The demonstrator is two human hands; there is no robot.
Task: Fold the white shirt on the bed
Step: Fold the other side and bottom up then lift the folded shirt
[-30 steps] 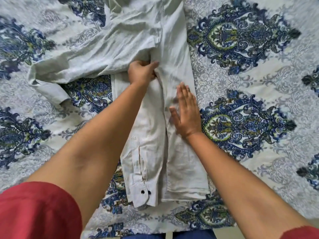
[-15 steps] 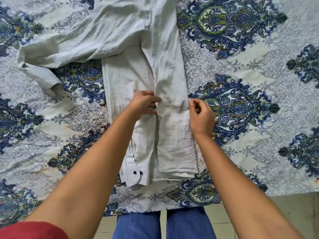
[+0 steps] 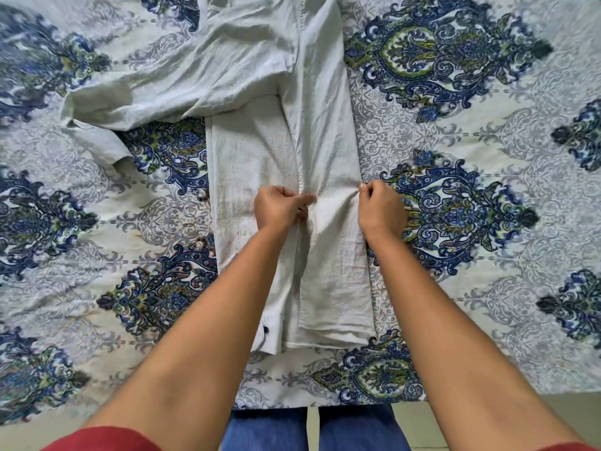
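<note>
The white shirt (image 3: 322, 118) lies lengthwise on the bed (image 3: 487, 190), its right side folded over into a narrow strip that runs toward me. One sleeve spreads out to the left, crumpled at its end. My left hand (image 3: 279, 208) pinches the inner edge of the folded strip at mid-length. My right hand (image 3: 382, 211) pinches the strip's outer edge at the same height, and the cloth between them is slightly raised. A buttoned cuff (image 3: 268, 335) lies at the near hem, partly behind my left forearm.
The bedsheet has a blue and green ornamental print on a pale ground. Its near edge (image 3: 325, 403) runs just in front of my legs in blue trousers (image 3: 266, 431), with pale floor below.
Both hands moved nearer along the shirt. My right hand went from lying flat on the cloth to pinching the strip's right edge. My left hand moved down from the sleeve seam and now pinches the inner edge.
</note>
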